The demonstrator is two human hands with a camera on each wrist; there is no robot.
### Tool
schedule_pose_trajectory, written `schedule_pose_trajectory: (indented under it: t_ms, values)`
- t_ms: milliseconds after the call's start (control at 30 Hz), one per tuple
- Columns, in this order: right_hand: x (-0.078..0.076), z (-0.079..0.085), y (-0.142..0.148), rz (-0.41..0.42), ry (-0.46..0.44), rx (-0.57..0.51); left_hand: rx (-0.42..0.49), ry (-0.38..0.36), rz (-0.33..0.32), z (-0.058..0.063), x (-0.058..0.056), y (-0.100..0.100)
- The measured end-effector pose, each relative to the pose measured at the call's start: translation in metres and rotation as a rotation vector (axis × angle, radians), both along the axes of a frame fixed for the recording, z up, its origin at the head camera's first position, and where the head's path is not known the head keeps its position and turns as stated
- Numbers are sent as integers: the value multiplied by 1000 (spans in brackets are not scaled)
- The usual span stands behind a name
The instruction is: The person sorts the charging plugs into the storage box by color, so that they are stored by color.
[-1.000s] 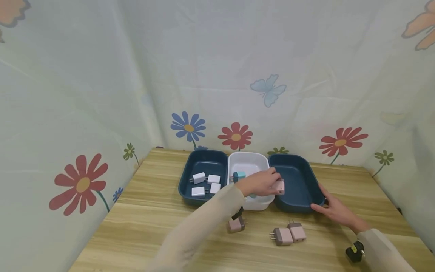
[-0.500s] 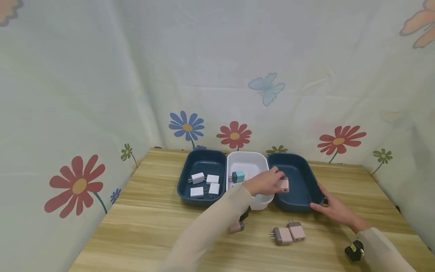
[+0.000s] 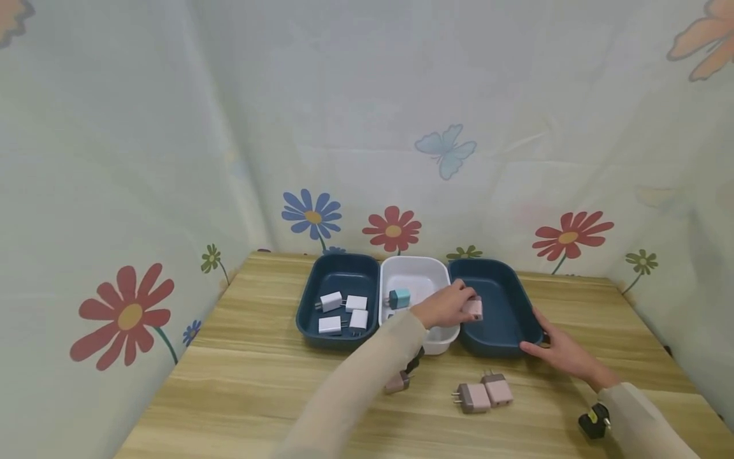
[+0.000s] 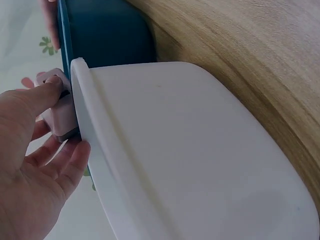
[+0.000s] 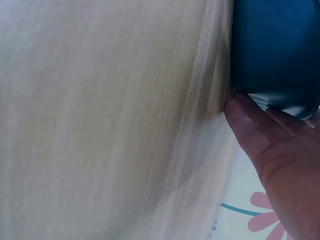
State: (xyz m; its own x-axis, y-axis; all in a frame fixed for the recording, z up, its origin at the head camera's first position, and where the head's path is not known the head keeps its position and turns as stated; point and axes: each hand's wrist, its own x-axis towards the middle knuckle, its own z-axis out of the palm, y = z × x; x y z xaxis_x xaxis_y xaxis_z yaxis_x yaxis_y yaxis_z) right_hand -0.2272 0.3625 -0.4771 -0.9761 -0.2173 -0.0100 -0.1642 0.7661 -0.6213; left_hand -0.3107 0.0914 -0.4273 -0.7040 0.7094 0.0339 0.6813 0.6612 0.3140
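Left hand (image 3: pixel 444 310): right of centre in the head view, sleeve running in from the bottom edge. Fingers curled, thumb against them, a pink charger (image 3: pixel 473 308) pinched in the grip. Charger sits at the fingertips, on the right side of the hand, over the left part of the right-hand blue tray (image 3: pixel 496 325); cannot tell whether it touches the tray. Left wrist view: charger at upper left, thumb across its near face, other fingers below it, just beside the rim of the white tray (image 3: pixel 417 280).

Right hand (image 3: pixel 564 352): right of frame centre, lower half. Empty of chargers; thumb and fingers spread and fairly straight, laid against the near right corner of that same blue tray. Right wrist view: hand at lower right, fingertips at the tray's outer wall.

Three more pink chargers on the wooden table (image 3: pixel 218 389): one (image 3: pixel 397 382) at lower centre, partly behind the left forearm; a pair (image 3: pixel 473 398) side by side farther right, below the right-hand tray.

White tray at centre holds a teal charger (image 3: pixel 399 298); the left-hand blue tray (image 3: pixel 346 284) holds four white chargers (image 3: pixel 330 326). Flowered cloth (image 3: pixel 367 115) fills the upper frame.
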Motion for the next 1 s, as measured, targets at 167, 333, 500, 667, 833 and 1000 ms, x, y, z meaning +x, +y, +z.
schedule_pose_trajectory:
  t_ms: [167,333,500,667,833,1000]
  values:
    - [0,1,-2,9,7,-16,-10,18,23,-1,-3,2]
    - [-1,2,-4,18,12,-26,-26,28,36,0,-6,3]
    - [-2,4,-5,25,18,-18,-27,34,42,0,-10,4]
    - [-2,5,-6,18,-3,-22,-5,15,56,-4,-16,4]
    - [-3,5,-4,7,-20,-27,-5,13,79,-4,-24,-1]
    - [-5,3,2,-8,-20,-23,9,-9,58,0,-30,-13]
